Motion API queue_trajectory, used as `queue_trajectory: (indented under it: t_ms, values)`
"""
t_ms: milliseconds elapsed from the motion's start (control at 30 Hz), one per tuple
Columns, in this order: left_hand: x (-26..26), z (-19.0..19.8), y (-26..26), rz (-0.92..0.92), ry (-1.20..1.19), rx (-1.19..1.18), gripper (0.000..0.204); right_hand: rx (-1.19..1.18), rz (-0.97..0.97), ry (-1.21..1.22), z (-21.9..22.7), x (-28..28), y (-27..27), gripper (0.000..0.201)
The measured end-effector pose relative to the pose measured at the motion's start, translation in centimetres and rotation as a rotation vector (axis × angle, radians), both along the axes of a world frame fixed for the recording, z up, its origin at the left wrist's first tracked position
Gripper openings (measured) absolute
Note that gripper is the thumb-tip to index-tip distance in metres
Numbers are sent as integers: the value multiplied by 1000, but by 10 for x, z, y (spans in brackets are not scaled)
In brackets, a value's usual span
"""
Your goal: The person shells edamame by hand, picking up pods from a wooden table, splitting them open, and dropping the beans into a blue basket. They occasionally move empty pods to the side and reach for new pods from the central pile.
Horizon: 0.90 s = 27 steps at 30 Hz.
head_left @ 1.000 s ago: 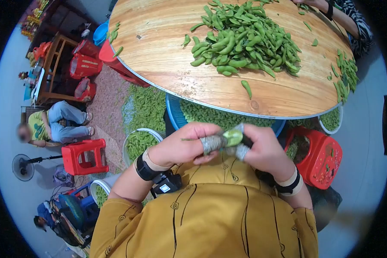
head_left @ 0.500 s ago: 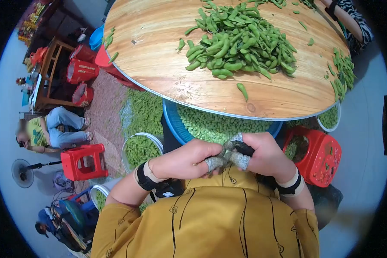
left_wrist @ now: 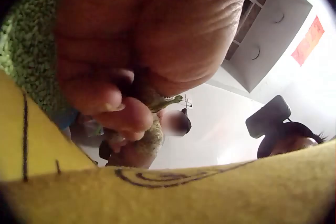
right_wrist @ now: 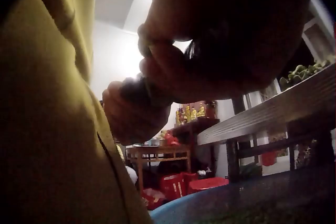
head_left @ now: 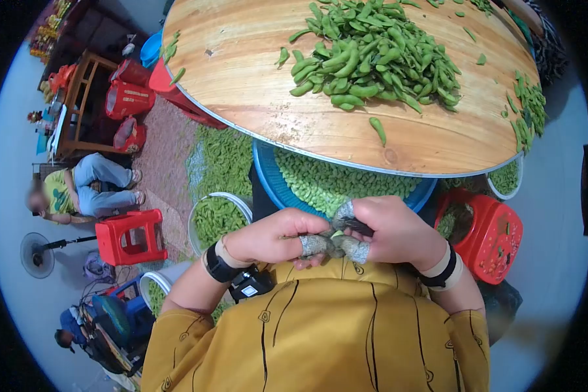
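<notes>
In front of the yellow shirt my two hands meet. The left hand [head_left: 274, 238], its thumb wrapped in grey tape, pinches an edamame pod [head_left: 336, 234] that is mostly hidden by fingers. In the left wrist view a stem end of the pod [left_wrist: 170, 102] sticks out beside the curled fingers. My right hand [head_left: 395, 230] closes on the same pod from the other side, with taped thumb and finger; a dark strip shows between them. Below and beyond the hands, a blue basin [head_left: 262, 173] holds shelled green beans [head_left: 307, 183].
A round wooden table [head_left: 242, 85] bears a heap of edamame pods [head_left: 379, 59]. White buckets of pods [head_left: 217, 219] stand at the left, with a red stool [head_left: 132, 236] beyond. At the right is another red stool [head_left: 493, 242]. A seated person [head_left: 88, 186] is at far left.
A second ago the hands were nearer the table with a bright green pod showing; they have since come lower, and now just a small green bit shows. The other person's hand has left the table's far edge.
</notes>
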State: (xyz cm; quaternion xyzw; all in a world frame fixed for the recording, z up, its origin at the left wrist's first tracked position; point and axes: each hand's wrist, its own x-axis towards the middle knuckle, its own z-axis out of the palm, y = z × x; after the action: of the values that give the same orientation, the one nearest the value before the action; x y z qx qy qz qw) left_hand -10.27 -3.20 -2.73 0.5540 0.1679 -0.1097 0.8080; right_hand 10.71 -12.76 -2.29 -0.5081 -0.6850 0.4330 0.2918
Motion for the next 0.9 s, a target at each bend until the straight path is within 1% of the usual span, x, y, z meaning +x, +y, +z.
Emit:
queue_trajectory:
  t_ms: [67, 133, 167, 233, 300, 367, 400, 467, 567, 633, 700, 767, 800, 833, 867, 900]
  values:
    - [6, -3, -2, 16, -28, -25, 15, -6, 12, -15, 4, 2, -2, 20]
    - [12, -9, -3, 24, -86, -58, 18, 43, -64, -40, 5, 3, -6, 21]
    - [15, -10, -4, 31, -84, -58, 18, 42, -57, -38, 1, 3, -9, 21]
    - [19, -10, -7, 48, -53, -103, 17, 172, -159, -73, -6, 4, -16, 22]
    - [19, -10, -8, 34, -43, -103, 15, 156, -150, -62, -4, 4, -20, 23]
    - [19, -9, -10, -12, -53, 10, 15, 139, -147, -49, -6, 5, -21, 24]
    - [20, -8, -10, -12, -51, 9, 15, 143, -122, -76, -9, 7, -23, 24]
    - [22, -7, -8, -81, -60, 188, 16, 147, -98, -103, -11, 6, -23, 25]
    - [21, -9, -6, -72, -51, 137, 15, 145, -120, -146, -10, 2, -22, 27]
    - [16, -9, -6, -48, -78, 104, 14, 170, -166, -97, -11, 3, -18, 25]
    - [5, -5, -3, -21, -100, 70, 13, 206, -150, -81, -13, 6, -14, 22]
    - [-17, 4, 5, 149, 62, 229, 9, 242, -137, -64, -13, 11, -12, 20]
    - [-32, 1, 13, 114, 67, 656, 7, 265, -136, -112, -12, 15, -11, 17]
    - [-48, -7, 21, 72, 70, 1083, 11, 288, -135, -160, -11, 18, -11, 15]
    - [-65, -14, 22, -30, 378, 1280, 20, 233, -205, -194, -7, 21, -11, 13]
    - [-82, -20, 19, -140, 697, 1460, 30, 231, -204, -189, 1, 23, -9, 13]
